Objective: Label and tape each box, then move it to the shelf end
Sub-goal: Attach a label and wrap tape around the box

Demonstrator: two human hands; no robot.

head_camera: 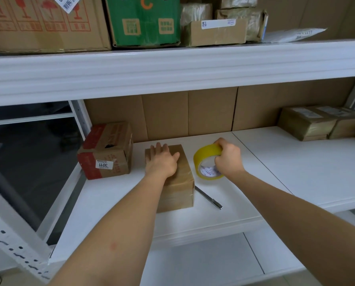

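My left hand point(161, 159) lies flat, fingers straight, on top of the small plain brown cardboard box point(176, 182) standing on the white middle shelf point(296, 168). My right hand point(228, 158) grips the yellow roll of packing tape point(207, 162), upright on its edge just right of the box. A slim metal utility knife point(208, 197) lies slantwise by the box's front right corner. To the left, close by, sits a red-and-brown carton with a white 3011 sticker point(105, 150), near the shelf's left edge. I see open white board stretching right as far as the taped brown parcels point(321, 122) at the far right end. The upper shelf beam point(172, 67) hangs overhead.
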